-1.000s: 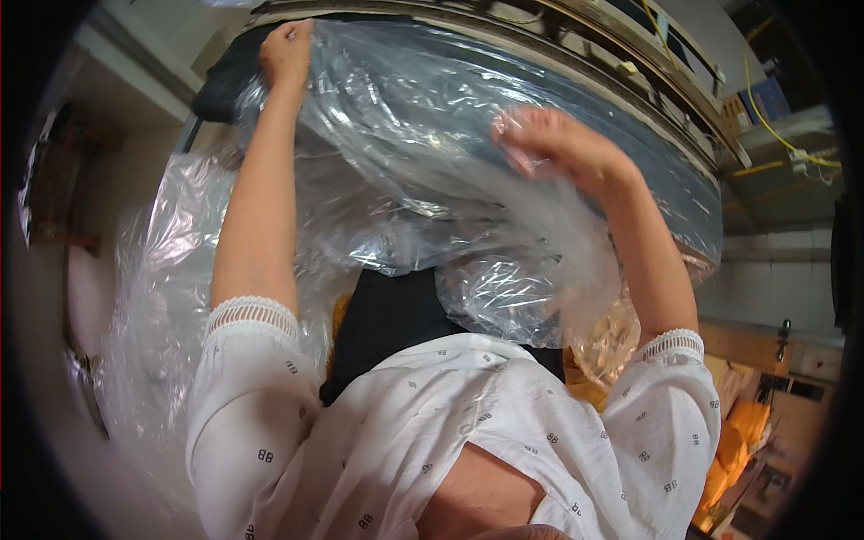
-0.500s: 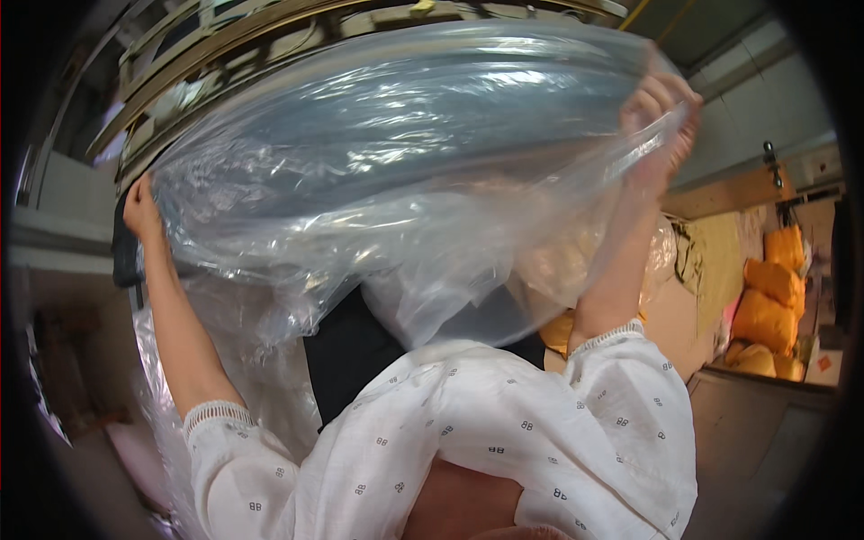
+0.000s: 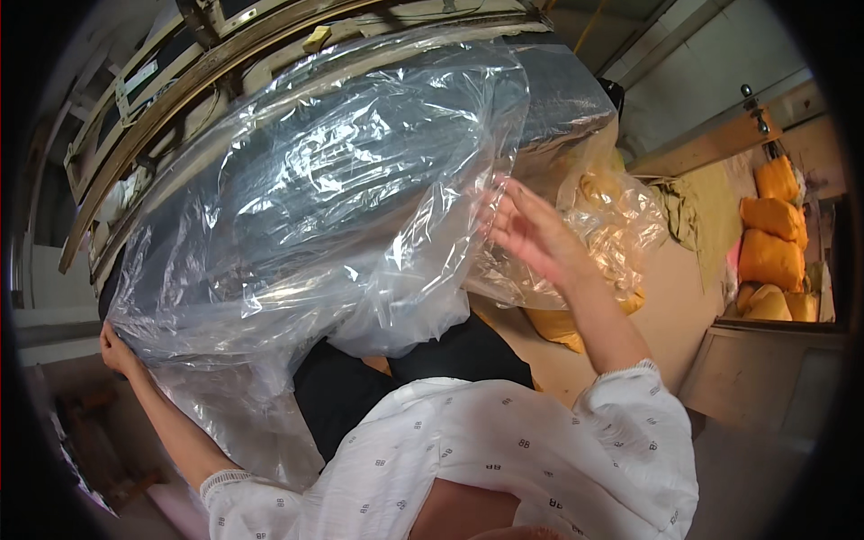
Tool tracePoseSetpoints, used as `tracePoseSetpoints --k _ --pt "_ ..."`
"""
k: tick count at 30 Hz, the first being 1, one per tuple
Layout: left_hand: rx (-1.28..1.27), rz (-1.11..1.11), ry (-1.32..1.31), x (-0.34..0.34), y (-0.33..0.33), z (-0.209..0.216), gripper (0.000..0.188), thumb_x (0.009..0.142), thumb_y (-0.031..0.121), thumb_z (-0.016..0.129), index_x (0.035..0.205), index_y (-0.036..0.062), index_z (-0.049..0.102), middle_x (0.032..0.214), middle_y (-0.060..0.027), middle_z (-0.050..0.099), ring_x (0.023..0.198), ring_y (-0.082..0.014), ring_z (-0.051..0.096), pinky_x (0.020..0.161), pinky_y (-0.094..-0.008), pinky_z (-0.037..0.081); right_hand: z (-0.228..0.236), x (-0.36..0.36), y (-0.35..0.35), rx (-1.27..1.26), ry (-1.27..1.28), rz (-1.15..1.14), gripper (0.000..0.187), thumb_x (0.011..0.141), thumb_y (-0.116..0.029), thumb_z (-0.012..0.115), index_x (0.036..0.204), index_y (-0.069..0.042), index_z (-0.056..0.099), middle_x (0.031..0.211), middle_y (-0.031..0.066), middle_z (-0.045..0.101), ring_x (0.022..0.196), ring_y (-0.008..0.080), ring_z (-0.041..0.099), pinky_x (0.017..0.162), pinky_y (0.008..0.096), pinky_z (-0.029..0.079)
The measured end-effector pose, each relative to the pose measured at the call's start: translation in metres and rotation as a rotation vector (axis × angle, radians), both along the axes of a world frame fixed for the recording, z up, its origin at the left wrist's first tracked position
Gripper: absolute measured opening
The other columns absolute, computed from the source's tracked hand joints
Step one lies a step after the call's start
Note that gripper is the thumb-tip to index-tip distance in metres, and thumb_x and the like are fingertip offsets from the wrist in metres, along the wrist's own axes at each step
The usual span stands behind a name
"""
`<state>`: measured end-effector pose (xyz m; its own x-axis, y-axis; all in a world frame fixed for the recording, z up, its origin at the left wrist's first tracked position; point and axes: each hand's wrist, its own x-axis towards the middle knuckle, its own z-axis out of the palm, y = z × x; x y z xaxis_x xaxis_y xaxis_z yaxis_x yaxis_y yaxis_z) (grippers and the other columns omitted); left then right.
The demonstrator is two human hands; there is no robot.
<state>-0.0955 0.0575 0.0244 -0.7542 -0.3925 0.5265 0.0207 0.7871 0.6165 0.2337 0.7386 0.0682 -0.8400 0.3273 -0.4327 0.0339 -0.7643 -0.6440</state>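
Note:
A wide sheet of clear plastic film [image 3: 306, 171], wrinkled and shiny, spreads over a dark work surface in front of me. My left hand [image 3: 113, 347] is closed on the film's near left corner. My right hand [image 3: 531, 229] is raised beside the film's right edge, palm turned toward it, with its fingers apart and slightly bent. The fingertips meet or lie just behind the film. More film hangs down from the near edge over my dark trousers [image 3: 342, 387].
A frame with long wooden and metal bars [image 3: 171, 117] runs along the back, a small yellow piece [image 3: 317, 38] on it. Crumpled clear plastic with yellow items [image 3: 612, 216] lies to the right. Stuffed orange bags [image 3: 772, 256] are piled at far right, past a green cloth [image 3: 688, 211].
The film has come down from a raised, taut spread onto the surface. My right hand has let go of its edge and moved left and down; my left hand has moved down and left.

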Motion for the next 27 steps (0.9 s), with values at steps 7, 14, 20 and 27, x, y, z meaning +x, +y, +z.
tracePoseSetpoints --k 7,14,20,27 --pt "-0.152 0.026 -0.063 0.008 0.0 0.0 0.033 0.086 0.031 0.058 0.1 0.0028 0.067 0.095 -0.0096 0.067 0.087 -0.0188 0.061 0.079 -0.029 0.045 -0.01 0.007 0.098 0.461 -0.091 0.088 0.015 0.09 -0.021 0.054 0.093 -0.007 0.056 0.068 -0.0045 0.054 0.054 0.0029 0.045 0.049 0.0184 0.037" --pt "-0.158 -0.009 -0.05 0.012 0.003 0.005 0.036 0.087 0.035 0.056 0.102 0.0041 0.066 0.1 -0.0092 0.066 0.091 -0.0196 0.06 0.082 -0.0286 0.043 -0.027 0.056 0.126 2.115 -0.66 0.435 0.016 0.087 -0.019 0.052 0.084 -0.003 0.053 0.068 0.0075 0.054 0.062 0.0201 0.054 0.059 0.0311 0.042" --pt "-0.19 0.007 -0.072 0.016 0.02 0.009 0.037 0.087 0.037 0.055 0.101 0.0048 0.066 0.099 -0.0089 0.066 0.09 -0.0204 0.06 0.082 -0.0295 0.043 0.018 -0.034 0.119 1.882 -0.245 0.015 0.025 0.086 -0.029 0.055 0.087 -0.004 0.058 0.081 0.0128 0.061 0.072 0.0283 0.058 0.062 0.0367 0.043" --pt "-0.206 -0.062 -0.049 0.019 0.018 0.011 0.032 0.088 0.032 0.055 0.102 0.0054 0.066 0.099 -0.0079 0.066 0.09 -0.02 0.06 0.082 -0.0289 0.043 0.014 -0.062 0.163 1.973 -0.731 0.088 0.033 0.078 -0.038 0.063 0.087 -0.006 0.059 0.074 0.0116 0.058 0.069 0.0251 0.057 0.06 0.0345 0.042"
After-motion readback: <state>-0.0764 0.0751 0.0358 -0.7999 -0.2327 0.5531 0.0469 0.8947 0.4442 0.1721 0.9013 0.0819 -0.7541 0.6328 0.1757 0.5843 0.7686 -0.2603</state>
